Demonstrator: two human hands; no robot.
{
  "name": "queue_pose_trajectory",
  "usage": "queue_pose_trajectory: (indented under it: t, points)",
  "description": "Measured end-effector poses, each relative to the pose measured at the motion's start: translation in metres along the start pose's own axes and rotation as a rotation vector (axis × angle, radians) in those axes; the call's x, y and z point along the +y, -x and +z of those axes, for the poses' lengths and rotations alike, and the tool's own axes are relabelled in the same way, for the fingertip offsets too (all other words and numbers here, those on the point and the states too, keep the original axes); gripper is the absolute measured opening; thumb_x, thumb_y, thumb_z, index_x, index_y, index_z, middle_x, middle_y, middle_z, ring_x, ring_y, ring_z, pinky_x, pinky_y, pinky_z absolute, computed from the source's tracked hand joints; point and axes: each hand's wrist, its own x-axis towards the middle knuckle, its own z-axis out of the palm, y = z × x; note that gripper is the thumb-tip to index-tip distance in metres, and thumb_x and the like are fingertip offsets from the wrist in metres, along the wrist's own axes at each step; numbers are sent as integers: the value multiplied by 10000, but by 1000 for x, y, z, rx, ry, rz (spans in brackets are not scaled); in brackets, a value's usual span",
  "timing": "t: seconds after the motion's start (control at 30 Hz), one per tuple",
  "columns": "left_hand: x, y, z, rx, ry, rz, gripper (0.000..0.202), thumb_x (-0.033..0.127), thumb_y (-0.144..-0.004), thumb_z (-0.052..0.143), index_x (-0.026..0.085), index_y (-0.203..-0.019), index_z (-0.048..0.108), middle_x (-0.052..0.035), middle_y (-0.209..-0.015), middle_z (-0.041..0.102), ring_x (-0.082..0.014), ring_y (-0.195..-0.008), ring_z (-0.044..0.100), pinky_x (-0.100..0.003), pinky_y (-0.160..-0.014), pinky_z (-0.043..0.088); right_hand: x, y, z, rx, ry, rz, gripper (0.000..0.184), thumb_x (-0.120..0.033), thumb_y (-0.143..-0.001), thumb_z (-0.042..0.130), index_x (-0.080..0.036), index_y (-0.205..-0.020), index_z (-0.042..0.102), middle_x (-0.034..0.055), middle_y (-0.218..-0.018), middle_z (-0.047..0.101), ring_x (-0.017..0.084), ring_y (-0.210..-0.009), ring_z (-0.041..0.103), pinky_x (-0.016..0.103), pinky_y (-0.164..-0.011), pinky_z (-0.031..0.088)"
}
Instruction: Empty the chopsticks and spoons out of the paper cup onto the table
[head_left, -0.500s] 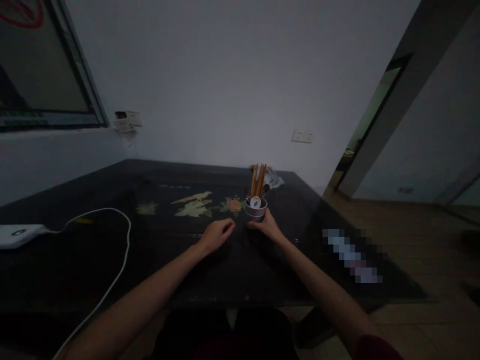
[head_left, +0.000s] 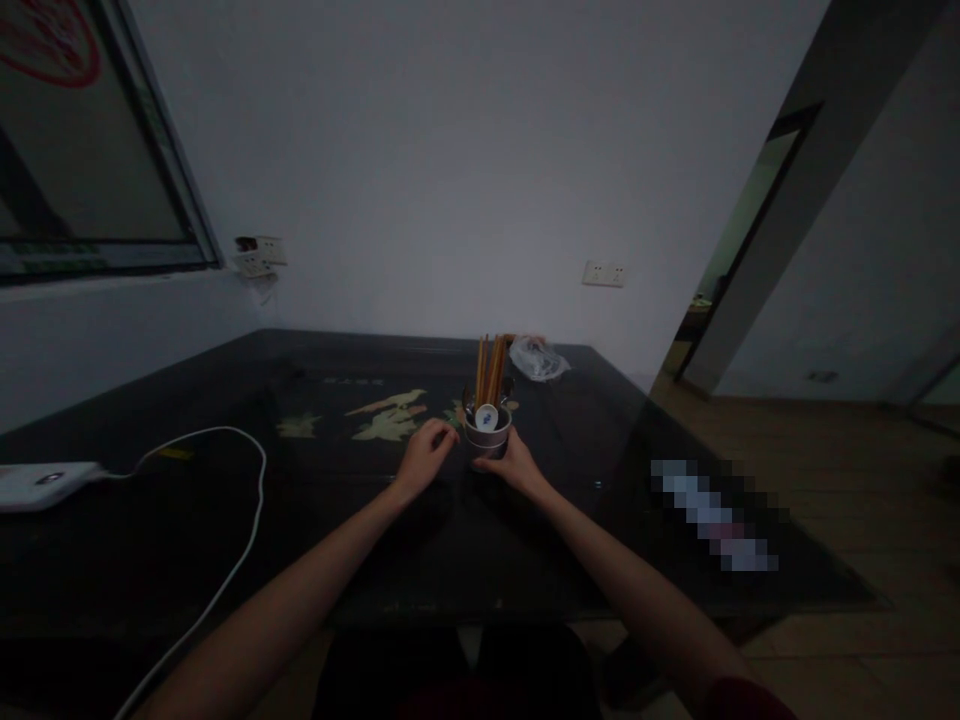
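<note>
A light-coloured cup (head_left: 487,441) with a band round it stands upright on the dark table (head_left: 360,560). It holds several wooden chopsticks (head_left: 491,370), dark-handled spoons at the sides and a white spoon (head_left: 487,418) with a blue mark, turned to the front. My right hand (head_left: 517,468) grips the cup from its right side, thumb across the lower front; the fingers behind are hidden. Just left of the cup is my left hand (head_left: 429,455), holding nothing, with loosely bent fingers and a small gap by the thumb.
A crumpled clear plastic bag (head_left: 540,358) lies behind the cup. On the left is a white device (head_left: 49,484) with a white cable (head_left: 259,490) running to the front edge. A blurred-out item (head_left: 712,515) lies on the right. The wall (head_left: 420,200) borders the table's back.
The cup has shifted left and nearer to me with my right hand on it. My left hand has risen slightly beside it, its fingers less curled. The plastic bag shows more fully.
</note>
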Motion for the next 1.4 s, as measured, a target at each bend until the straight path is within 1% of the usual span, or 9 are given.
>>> queue_pose_trajectory:
  t: [0.23,0.43,0.63,0.73,0.83,0.97,1.03,1.23,1.4]
  points:
    - [-4,-3,1,53,110,-70,142,311,-872,459,185,-896,520,-41,-931,582,-168,-911,554,-284,-806,450,-5,8,1,-30,24,-35,812,-324,-521,810,-179,-1218,420,116,-1227,565,271,-1143,531,416,-970,408]
    - [-1,-5,2,74,181,-76,234,325,-870,470,188,-1059,476,-72,-1067,574,-179,-1034,542,-305,-876,439,-13,16,3,-51,21,-45,806,-323,-527,813,-170,-1212,418,128,-1221,561,276,-1149,525,415,-967,412]
    - [4,-5,0,85,286,-138,261,385,-846,494,191,-1020,503,-66,-1075,584,-191,-1060,531,-325,-938,402,-14,18,4,-58,3,-67,804,-328,-530,812,-172,-1215,422,118,-1216,567,270,-1140,531,414,-965,413]
    - [5,-13,-1,82,378,-208,346,388,-761,614,187,-1026,518,-66,-1077,599,-205,-1055,547,-332,-942,401,-12,18,6,-50,-2,-93,794,-318,-538,809,-161,-1214,421,127,-1225,562,266,-1144,529,412,-974,405]
    - [7,-26,2,23,554,-300,483,335,-643,733,169,-1046,526,-84,-1067,619,-225,-1020,576,-335,-886,435,-10,17,7,-47,-20,-106,796,-312,-542,808,-153,-1219,418,134,-1229,558,264,-1147,526,406,-978,404]
    - [11,-38,10,-130,775,-378,502,288,-601,768,149,-1036,559,-98,-1038,656,-219,-942,621,-313,-809,466,-9,17,6,-70,-40,-105,824,-312,-548,810,-167,-1249,401,130,-1243,554,263,-1150,528,405,-975,409]
    - [13,-41,15,-142,788,-396,488,276,-584,782,144,-1010,584,-93,-1009,676,-209,-910,633,-301,-800,468,-10,17,5,-76,-34,-103,817,-307,-552,808,-163,-1248,405,135,-1252,549,267,-1159,524,411,-983,403]
    - [14,-41,27,-45,732,-414,444,309,-598,780,137,-977,625,-84,-945,704,-208,-873,649,-302,-802,474,-10,17,5,-73,-47,-99,814,-296,-551,808,-167,-1250,412,130,-1248,555,266,-1159,526,413,-990,399]
    - [12,-38,31,-33,698,-413,405,355,-637,752,114,-948,656,-105,-927,710,-223,-867,650,-320,-804,477,-6,15,6,-63,-41,-113,794,-312,-555,804,-150,-1231,419,149,-1263,541,276,-1182,509,422,-999,392]
